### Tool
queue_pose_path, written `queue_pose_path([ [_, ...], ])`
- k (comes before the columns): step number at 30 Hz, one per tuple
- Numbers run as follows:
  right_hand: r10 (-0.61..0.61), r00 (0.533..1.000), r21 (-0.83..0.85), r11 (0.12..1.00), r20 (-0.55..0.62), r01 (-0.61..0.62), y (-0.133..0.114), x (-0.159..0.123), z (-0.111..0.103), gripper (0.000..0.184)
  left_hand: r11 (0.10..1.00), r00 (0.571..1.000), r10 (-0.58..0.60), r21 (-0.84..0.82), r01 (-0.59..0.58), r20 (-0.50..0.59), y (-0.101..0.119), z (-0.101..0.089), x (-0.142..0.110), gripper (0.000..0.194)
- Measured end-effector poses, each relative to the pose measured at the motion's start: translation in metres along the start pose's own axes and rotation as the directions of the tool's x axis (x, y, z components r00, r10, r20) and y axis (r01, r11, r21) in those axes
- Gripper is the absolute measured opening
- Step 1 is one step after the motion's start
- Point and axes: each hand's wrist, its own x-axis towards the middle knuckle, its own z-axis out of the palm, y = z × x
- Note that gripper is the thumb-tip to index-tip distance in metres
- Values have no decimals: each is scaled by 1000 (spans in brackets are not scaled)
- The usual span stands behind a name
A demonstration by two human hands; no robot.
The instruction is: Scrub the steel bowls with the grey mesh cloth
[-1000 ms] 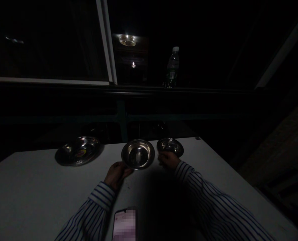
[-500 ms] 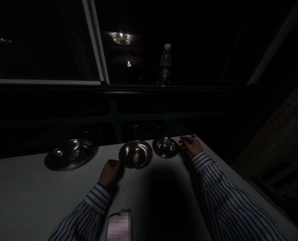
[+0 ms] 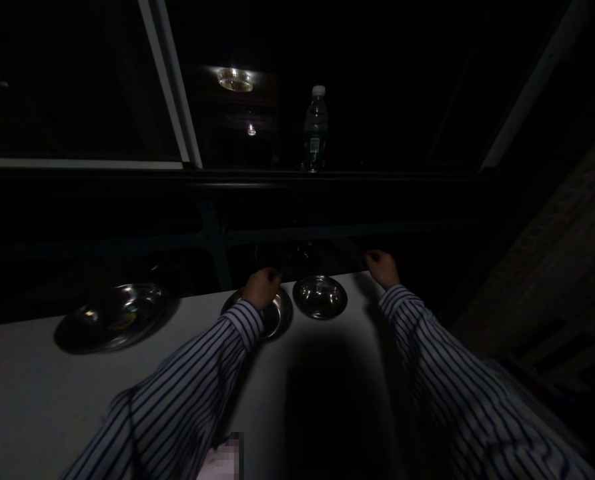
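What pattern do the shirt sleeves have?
The sleeves have dark blue stripes on white, clearest in the head view.

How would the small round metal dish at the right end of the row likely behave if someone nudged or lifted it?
The right-hand dish looks like thin, shiny metal, so it would probably stay stiff and feel fairly light. Its glossy surface may slide readily over the smooth-looking white table. Its low, wide shape suggests it's unlikely to tip from a gentle push.
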Motion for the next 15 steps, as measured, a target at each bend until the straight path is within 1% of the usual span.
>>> queue_pose_path([
  [4, -45, 992, -119, 991, 116, 59, 19, -10, 7, 14, 986, 993, 65, 149, -79, 95, 5, 18, 14, 26],
  [7, -18, 982, -138, 989, 186, 44, 32, -19, 20, 17, 974, 983, 55, 209, -92, 178, 3, 30, 26, 31],
  [10, 70, 958, -105, 994, 278, -42, 41, -23, 36, 23, 970, 969, 7, 234, -66, 246, 1, 38, 40, 33],
  [13, 156, 904, -25, 987, 398, -159, 47, -28, 45, 28, 970, 951, -41, 239, -35, 307, -1, 44, 50, 33],
  [15, 182, 875, 41, 974, 449, -224, 46, -33, 47, 28, 973, 935, -58, 230, -26, 350, -2, 47, 54, 33],
])
